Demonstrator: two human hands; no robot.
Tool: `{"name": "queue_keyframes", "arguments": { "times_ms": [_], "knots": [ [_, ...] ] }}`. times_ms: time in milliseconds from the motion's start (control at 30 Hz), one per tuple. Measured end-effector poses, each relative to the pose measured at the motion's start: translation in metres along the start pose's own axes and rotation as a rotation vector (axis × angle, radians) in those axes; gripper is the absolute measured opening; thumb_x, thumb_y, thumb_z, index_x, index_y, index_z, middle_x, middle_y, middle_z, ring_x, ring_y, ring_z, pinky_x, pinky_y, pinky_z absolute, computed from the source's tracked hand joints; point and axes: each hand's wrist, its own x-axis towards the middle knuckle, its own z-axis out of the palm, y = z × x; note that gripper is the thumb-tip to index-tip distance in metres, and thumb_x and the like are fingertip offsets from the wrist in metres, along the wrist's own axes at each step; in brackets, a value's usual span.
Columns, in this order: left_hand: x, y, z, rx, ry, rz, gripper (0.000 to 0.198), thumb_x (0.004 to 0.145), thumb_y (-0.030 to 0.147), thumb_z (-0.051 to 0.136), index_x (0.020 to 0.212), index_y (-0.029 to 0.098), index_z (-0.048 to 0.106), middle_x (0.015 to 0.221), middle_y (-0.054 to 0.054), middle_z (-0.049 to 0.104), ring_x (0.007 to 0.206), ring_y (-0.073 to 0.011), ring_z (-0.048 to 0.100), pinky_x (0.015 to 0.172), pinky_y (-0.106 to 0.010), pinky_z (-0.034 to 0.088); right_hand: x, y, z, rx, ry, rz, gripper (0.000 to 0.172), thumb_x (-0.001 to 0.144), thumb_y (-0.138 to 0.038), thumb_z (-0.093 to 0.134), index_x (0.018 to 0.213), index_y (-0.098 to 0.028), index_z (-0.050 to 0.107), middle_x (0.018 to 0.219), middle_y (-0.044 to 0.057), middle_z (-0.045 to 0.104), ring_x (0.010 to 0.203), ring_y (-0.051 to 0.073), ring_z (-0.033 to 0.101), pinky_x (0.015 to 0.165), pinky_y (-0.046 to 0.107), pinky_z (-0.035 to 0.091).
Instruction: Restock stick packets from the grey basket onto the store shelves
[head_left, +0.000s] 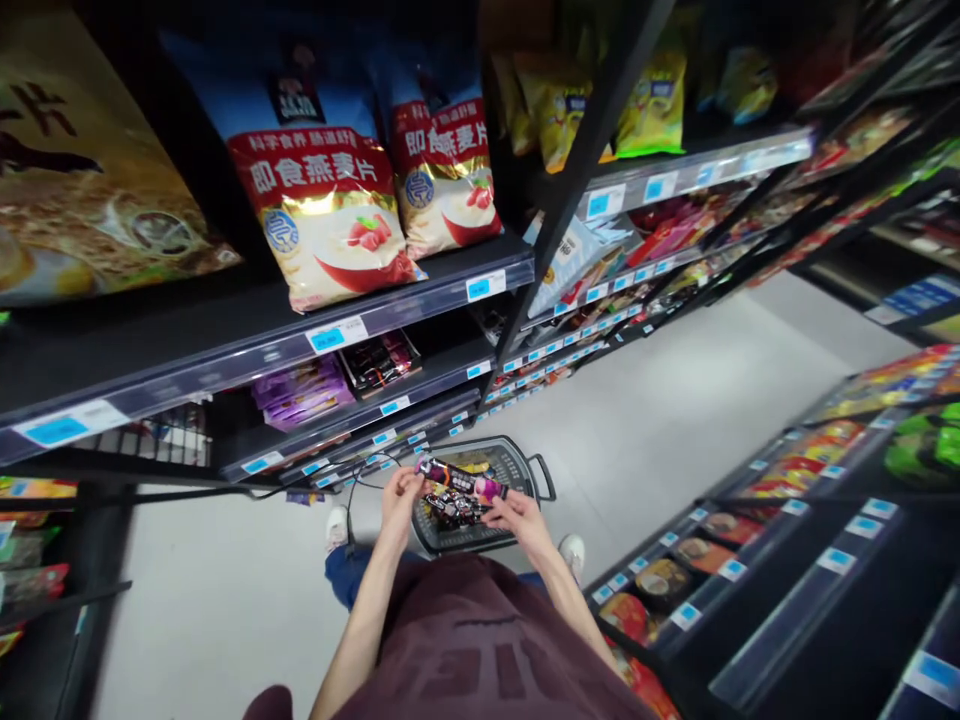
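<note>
Between my two hands is a long dark snack packet point(454, 477) with purple and orange print, held over a grey shopping basket point(525, 462). My left hand point(402, 497) pinches its left end, and my right hand point(517, 518) grips the right end, where a pink-purple patch shows. Below them, inside the basket, lie several shiny dark packets point(450, 507) and something yellow, partly covered by the held packet. The basket rests on the floor between my feet, its black handle point(546, 477) sticking out to the right.
Dark shelving with oatmeal bags point(330, 200) stands ahead; purple packets point(304, 390) and an open box of dark packets point(381, 362) are on a lower shelf. A thin black cable point(262, 493) runs at left. A low shelf of bowl-shaped food packs point(664, 582) borders the right.
</note>
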Motion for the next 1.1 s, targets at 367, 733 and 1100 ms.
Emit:
{"name": "queue_keyframes", "arguments": {
  "times_ms": [367, 733, 1100],
  "knots": [
    [-0.011, 0.025, 0.022, -0.053, -0.024, 0.015, 0.050, 0.069, 0.045, 0.084, 0.106, 0.017, 0.064, 0.091, -0.003, 0.072, 0.079, -0.0139, 0.070, 0.081, -0.029, 0.057, -0.011, -0.017, -0.003, -0.147, -0.181, -0.022, 0.041, 0.074, -0.051, 0.083, 0.081, -0.012, 0.073, 0.072, 0.009, 0.075, 0.068, 0.024, 0.074, 0.065, 0.031, 0.056],
    [-0.015, 0.044, 0.030, 0.056, -0.321, -0.105, 0.062, 0.068, 0.031, 0.087, 0.123, 0.015, 0.065, 0.097, -0.010, 0.076, 0.084, -0.0198, 0.072, 0.071, -0.030, 0.060, -0.019, -0.008, 0.027, -0.295, -0.374, -0.050, 0.042, 0.084, -0.055, 0.071, 0.072, -0.015, 0.077, 0.072, 0.009, 0.076, 0.064, 0.019, 0.069, 0.066, 0.028, 0.052],
    [-0.014, 0.042, 0.024, 0.022, -0.272, -0.115, 0.060, 0.066, 0.036, 0.088, 0.116, 0.014, 0.063, 0.086, -0.005, 0.073, 0.077, -0.0191, 0.072, 0.071, -0.035, 0.063, -0.007, -0.015, 0.016, -0.361, -0.192, -0.106, 0.051, 0.087, -0.063, 0.063, 0.069, -0.016, 0.072, 0.063, 0.004, 0.070, 0.061, 0.021, 0.065, 0.061, 0.029, 0.049]
  ]
}}
